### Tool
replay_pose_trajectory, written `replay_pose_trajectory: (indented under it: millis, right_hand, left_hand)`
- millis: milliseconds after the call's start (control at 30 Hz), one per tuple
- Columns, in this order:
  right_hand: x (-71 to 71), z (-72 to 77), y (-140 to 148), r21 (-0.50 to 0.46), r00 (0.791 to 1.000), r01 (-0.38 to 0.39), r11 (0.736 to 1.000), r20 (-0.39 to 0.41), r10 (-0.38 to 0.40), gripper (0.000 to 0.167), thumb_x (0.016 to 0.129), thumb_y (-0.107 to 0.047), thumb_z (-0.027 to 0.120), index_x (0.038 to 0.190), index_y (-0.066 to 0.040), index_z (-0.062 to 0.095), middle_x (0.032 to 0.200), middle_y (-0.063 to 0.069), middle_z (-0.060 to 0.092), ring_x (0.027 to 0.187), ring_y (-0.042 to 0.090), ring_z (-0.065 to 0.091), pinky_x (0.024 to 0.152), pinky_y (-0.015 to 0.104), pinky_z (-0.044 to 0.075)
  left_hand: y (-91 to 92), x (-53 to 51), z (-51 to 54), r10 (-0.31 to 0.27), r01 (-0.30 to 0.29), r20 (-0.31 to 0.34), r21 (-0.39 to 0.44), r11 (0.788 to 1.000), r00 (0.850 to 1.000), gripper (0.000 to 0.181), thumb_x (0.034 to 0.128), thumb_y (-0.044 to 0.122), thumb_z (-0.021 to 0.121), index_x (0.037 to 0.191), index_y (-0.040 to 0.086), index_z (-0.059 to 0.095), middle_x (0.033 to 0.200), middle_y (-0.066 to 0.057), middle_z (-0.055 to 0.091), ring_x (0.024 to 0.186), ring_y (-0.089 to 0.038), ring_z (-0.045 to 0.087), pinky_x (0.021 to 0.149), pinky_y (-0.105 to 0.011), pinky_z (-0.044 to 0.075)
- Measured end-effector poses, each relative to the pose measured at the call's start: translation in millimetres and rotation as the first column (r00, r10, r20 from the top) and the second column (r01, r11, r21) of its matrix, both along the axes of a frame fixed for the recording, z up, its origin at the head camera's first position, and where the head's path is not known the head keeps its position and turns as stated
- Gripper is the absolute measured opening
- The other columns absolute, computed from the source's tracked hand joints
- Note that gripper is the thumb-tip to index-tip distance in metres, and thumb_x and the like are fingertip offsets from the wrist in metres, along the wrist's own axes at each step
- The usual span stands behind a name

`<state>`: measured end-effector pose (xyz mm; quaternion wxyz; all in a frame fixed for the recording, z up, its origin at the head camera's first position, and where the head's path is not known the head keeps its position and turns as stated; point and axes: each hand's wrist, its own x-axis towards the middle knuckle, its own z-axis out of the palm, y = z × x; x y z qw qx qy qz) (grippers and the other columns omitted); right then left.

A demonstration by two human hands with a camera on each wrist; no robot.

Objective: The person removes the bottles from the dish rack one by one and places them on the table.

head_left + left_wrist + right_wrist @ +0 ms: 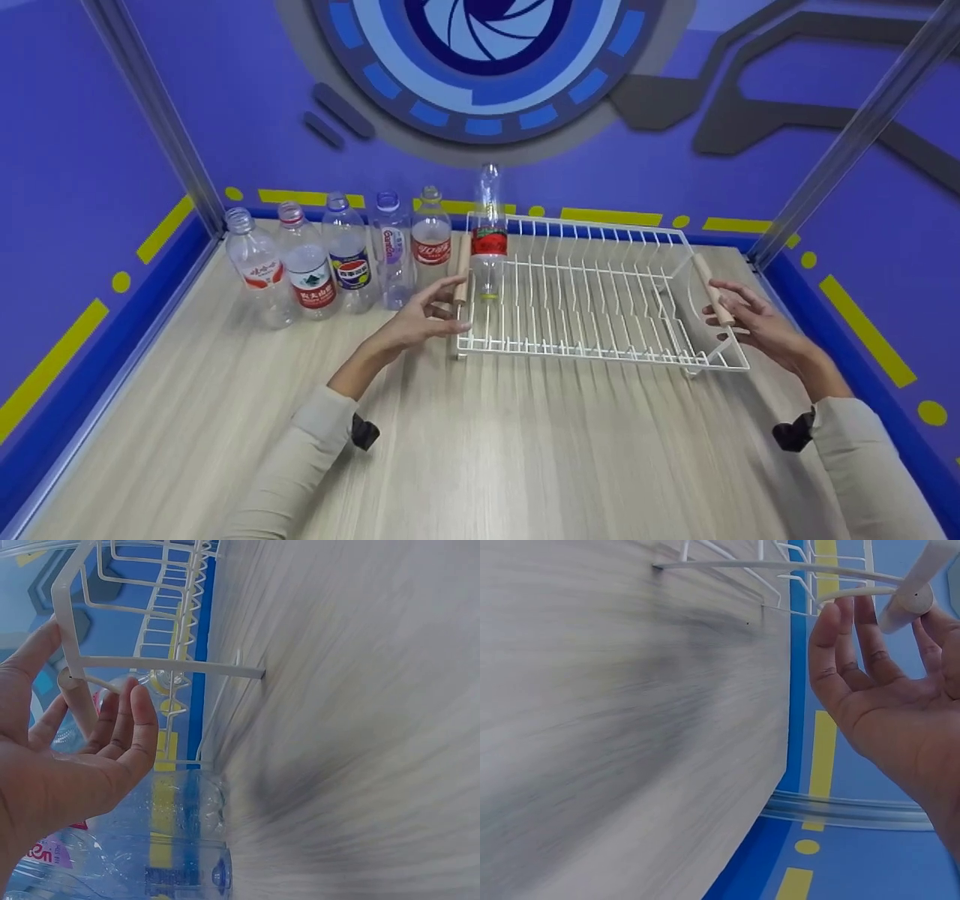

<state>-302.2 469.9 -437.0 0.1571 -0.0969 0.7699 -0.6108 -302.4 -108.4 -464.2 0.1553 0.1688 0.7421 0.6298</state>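
Note:
A white wire dish rack with a wooden handle at each end is between my two hands. My left hand holds its left handle, fingers curled about the wood and thumb against the white frame. At the other end, my right hand has its fingers curled around the right handle. A clear plastic bottle with a red and green label and yellow at its lower end stands within the rack's left end. Whether the rack's feet bear on the table, I cannot tell.
Several clear, capless bottles stand in a row left of the rack, from a red-and-white-labelled bottle to a red-labelled bottle near my left hand. Blue printed walls enclose the wooden table at the back and sides.

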Motion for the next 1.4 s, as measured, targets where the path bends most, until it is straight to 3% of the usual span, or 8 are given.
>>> replay_pose_trajectory:
  millis: [267, 400, 500, 600, 800, 1033, 1167, 1400]
  right_hand:
    - [-3.8, 18.5, 7, 0.117, 0.999, -0.031, 0.993, -0.026, 0.034, 0.045, 0.111, -0.021, 0.041, 0.156, -0.012, 0.037, 0.121, -0.011, 0.066, 0.106, 0.001, 0.067, 0.086, 0.023, 0.058]
    - [-7.1, 34.9, 6, 0.240, 0.999, -0.006, 0.971, -0.044, 0.017, 0.044, 0.111, -0.025, 0.044, 0.153, -0.013, 0.042, 0.122, -0.019, 0.062, 0.105, -0.002, 0.065, 0.086, 0.021, 0.058]
    - [-10.8, 48.8, 2, 0.292, 0.998, 0.014, 0.956, -0.065, 0.005, 0.037, 0.110, -0.027, 0.045, 0.147, -0.021, 0.048, 0.119, -0.019, 0.065, 0.104, 0.000, 0.067, 0.086, 0.022, 0.059]
    - [-17.3, 62.7, -8, 0.286, 0.997, 0.016, 0.958, -0.078, 0.007, 0.031, 0.110, -0.026, 0.046, 0.141, -0.026, 0.050, 0.117, -0.016, 0.067, 0.106, 0.002, 0.068, 0.087, 0.023, 0.059]
    - [-35.5, 84.0, -45, 0.265, 0.996, -0.028, 0.964, -0.078, 0.050, 0.035, 0.110, -0.027, 0.047, 0.144, -0.019, 0.050, 0.112, -0.015, 0.069, 0.104, 0.004, 0.068, 0.089, 0.024, 0.059]
    - [-58.8, 87.6, -103, 0.245, 0.991, -0.119, 0.962, -0.031, 0.130, 0.041, 0.109, -0.026, 0.050, 0.147, -0.011, 0.047, 0.111, -0.008, 0.070, 0.102, 0.008, 0.069, 0.088, 0.026, 0.059]
    - [-72.0, 85.4, -139, 0.299, 0.983, -0.176, 0.938, 0.012, 0.181, 0.048, 0.109, -0.027, 0.051, 0.150, -0.004, 0.043, 0.116, 0.000, 0.067, 0.104, 0.010, 0.068, 0.090, 0.028, 0.058]
    - [-89.4, 73.1, -192, 0.382, 0.958, -0.286, 0.879, 0.106, 0.266, 0.047, 0.109, -0.022, 0.047, 0.151, -0.002, 0.042, 0.124, 0.009, 0.064, 0.113, 0.021, 0.063, 0.099, 0.037, 0.056]
  left_hand:
    - [2.7, -1.1, -3.4, -0.011, 0.010, 0.029, 0.054, 0.998, 1.000, 0.084, 0.0879, 0.013, 0.080, 0.159, 0.024, 0.036, 0.146, -0.017, 0.046, 0.114, -0.026, 0.057, 0.095, -0.050, 0.055]
    - [1.6, -0.7, -4.9, -0.008, 0.006, 0.044, 0.060, 0.998, 0.999, 0.083, 0.0879, 0.013, 0.080, 0.158, 0.025, 0.037, 0.147, -0.016, 0.046, 0.114, -0.027, 0.057, 0.090, -0.041, 0.056]
    - [0.5, 0.0, -5.0, -0.009, 0.006, 0.053, 0.058, 0.998, 0.999, 0.084, 0.0879, 0.015, 0.081, 0.158, 0.025, 0.037, 0.149, -0.016, 0.045, 0.115, -0.026, 0.057, 0.085, -0.033, 0.056]
    - [-1.0, -0.1, -4.0, -0.002, -0.001, 0.050, 0.057, 0.998, 0.999, 0.084, 0.0877, 0.015, 0.081, 0.158, 0.026, 0.037, 0.150, -0.015, 0.044, 0.114, -0.026, 0.057, 0.085, -0.034, 0.056]
    - [-3.9, -2.5, -2.3, 0.008, -0.010, 0.038, 0.045, 0.999, 0.999, 0.083, 0.0886, 0.016, 0.080, 0.158, 0.027, 0.037, 0.150, -0.015, 0.043, 0.114, -0.026, 0.057, 0.091, -0.043, 0.056]
    - [-1.9, -3.0, -4.0, -0.012, 0.010, 0.035, 0.055, 0.998, 0.999, 0.084, 0.0890, 0.015, 0.079, 0.159, 0.026, 0.034, 0.151, -0.017, 0.042, 0.112, -0.026, 0.059, 0.084, -0.033, 0.056]
    - [-0.6, -3.0, -5.2, -0.011, 0.009, 0.040, 0.055, 0.998, 0.999, 0.084, 0.0894, 0.013, 0.078, 0.159, 0.026, 0.034, 0.151, -0.018, 0.042, 0.110, -0.025, 0.059, 0.081, -0.030, 0.056]
    - [1.7, -1.1, -7.2, -0.016, 0.014, 0.044, 0.059, 0.998, 0.999, 0.083, 0.0900, 0.014, 0.078, 0.160, 0.026, 0.034, 0.150, -0.017, 0.044, 0.106, -0.021, 0.059, 0.083, -0.033, 0.055]
